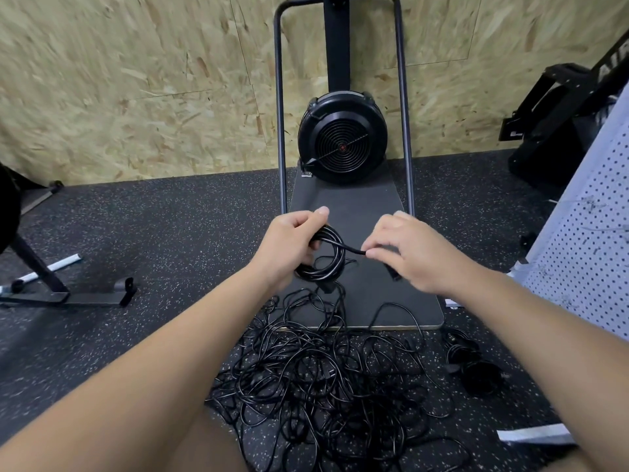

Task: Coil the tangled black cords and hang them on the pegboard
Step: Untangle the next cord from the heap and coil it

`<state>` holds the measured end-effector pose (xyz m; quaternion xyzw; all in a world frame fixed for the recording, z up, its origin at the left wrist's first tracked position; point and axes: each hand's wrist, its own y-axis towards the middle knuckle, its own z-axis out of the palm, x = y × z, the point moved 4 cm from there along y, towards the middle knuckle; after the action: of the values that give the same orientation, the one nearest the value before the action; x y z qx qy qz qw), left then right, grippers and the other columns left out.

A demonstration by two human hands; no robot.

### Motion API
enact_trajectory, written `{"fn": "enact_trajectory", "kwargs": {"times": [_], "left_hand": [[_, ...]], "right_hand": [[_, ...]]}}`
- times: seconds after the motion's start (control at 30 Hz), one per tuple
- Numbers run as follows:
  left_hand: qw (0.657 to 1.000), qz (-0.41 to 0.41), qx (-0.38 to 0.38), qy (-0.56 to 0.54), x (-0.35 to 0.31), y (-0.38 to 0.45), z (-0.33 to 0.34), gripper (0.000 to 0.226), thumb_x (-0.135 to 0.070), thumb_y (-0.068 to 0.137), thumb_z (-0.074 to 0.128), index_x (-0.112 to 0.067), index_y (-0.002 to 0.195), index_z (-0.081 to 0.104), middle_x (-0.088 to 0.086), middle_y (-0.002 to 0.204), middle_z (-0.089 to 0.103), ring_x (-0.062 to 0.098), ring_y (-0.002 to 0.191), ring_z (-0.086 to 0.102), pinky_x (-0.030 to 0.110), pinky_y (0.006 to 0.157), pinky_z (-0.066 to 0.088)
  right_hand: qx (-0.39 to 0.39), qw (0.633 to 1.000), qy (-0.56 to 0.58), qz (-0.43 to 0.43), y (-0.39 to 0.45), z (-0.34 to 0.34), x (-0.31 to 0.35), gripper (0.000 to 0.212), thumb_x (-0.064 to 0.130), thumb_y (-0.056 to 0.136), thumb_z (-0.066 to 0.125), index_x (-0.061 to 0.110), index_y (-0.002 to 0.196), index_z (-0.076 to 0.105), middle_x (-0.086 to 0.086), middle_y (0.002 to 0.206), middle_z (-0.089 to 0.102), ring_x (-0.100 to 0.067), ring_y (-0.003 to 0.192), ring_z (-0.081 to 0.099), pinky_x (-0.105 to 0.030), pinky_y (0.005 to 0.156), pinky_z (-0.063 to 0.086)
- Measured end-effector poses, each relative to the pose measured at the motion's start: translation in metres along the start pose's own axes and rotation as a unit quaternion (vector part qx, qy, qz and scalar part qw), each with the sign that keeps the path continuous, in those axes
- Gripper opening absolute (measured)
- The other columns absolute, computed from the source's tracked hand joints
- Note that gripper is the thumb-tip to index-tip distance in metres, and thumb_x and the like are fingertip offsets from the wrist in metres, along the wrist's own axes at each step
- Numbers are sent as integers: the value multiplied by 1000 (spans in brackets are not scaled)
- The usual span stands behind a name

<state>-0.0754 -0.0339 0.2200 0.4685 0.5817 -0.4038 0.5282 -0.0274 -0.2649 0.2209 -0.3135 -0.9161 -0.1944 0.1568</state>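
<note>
Coil of black cord (321, 255) held up above dark mat (357, 206), over tangled pile of cords (323, 379) on speckled floor (153, 233). Left hand (289, 247) grips coil, fingers curled through loops, thumb on top. Right hand (413, 252) pinches loose end of same cord just beside coil, fingertips closed on it. Second small bundle (473, 366) lies on floor right of pile. White pegboard (582, 233) leans at right edge. Black fan (342, 139) stands on mat against chipboard wall (136, 80)

Chipboard wall (136, 80), speckled rubber floor (153, 233) — black fan machine (342, 137)
</note>
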Motion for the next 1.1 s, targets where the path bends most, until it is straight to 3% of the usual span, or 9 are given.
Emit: {"fn": "enact_trajectory", "kwargs": {"times": [0.17,0.27,0.4,0.63,0.73,0.8,0.87,1.0,1.1], "left_hand": [[999,-16,7,-38,-3,0,3,44,-50,110,63,-14,86,70,7,70,48,11,49,30,26,48,22],[999,-20,-1,-33,1,0,5,45,-48,112,60,-15,83,70,7,68,48,12,49,30,26,49,21],[999,-16,1,-42,-1,-1,11,43,-46,113,58,-13,87,66,6,67,46,12,49,28,25,48,21],[997,4,55,-47,-3,-10,33,44,-44,116,53,-11,91,68,8,70,45,14,53,33,27,50,28],[998,31,54,0,-5,-15,41,51,-44,115,53,-1,93,69,13,70,46,16,52,35,25,52,28],[998,47,47,12,-8,-17,41,51,-41,116,53,2,94,70,15,70,46,16,49,34,23,51,29],[996,69,42,31,-13,-21,42,50,-37,117,51,2,92,70,14,68,47,15,48,37,21,47,32],[991,108,3,81,-18,-23,39,49,-35,117,52,-4,85,72,-2,63,56,11,52,45,23,51,37],[985,129,-48,106,-17,-19,31,50,-38,116,54,-5,81,69,7,65,60,14,59,50,30,60,40]], "right_hand": [[32,996,-77,-18,4,5,7,17,37,115,50,25,110,61,14,93,61,-15,83,55,-35,74,39],[50,995,-81,-15,3,13,8,8,32,113,57,26,109,63,12,87,66,-14,77,63,-39,72,52],[-4,994,89,68,2,13,1,8,17,107,69,23,102,70,7,76,76,-6,70,75,-33,74,65],[-155,894,359,220,10,6,-3,3,1,105,68,0,108,67,-19,85,79,-27,72,80,-36,71,67],[-141,847,443,257,13,14,-6,10,-7,104,64,-5,113,67,-23,96,80,-26,75,75,-40,73,67],[-110,827,488,256,12,17,-6,11,-7,105,64,-8,114,69,-21,96,81,-24,79,76,-32,68,65],[-77,821,508,250,10,19,-7,12,-3,106,64,-6,113,73,-18,97,82,-27,86,77,-34,73,65],[-1,850,490,193,8,21,-8,17,5,106,67,-1,115,80,-19,115,82,-27,108,77,-41,108,59],[18,876,456,157,5,15,-4,29,-4,105,63,9,124,80,-13,121,82,-28,125,73,-37,120,48]]}}
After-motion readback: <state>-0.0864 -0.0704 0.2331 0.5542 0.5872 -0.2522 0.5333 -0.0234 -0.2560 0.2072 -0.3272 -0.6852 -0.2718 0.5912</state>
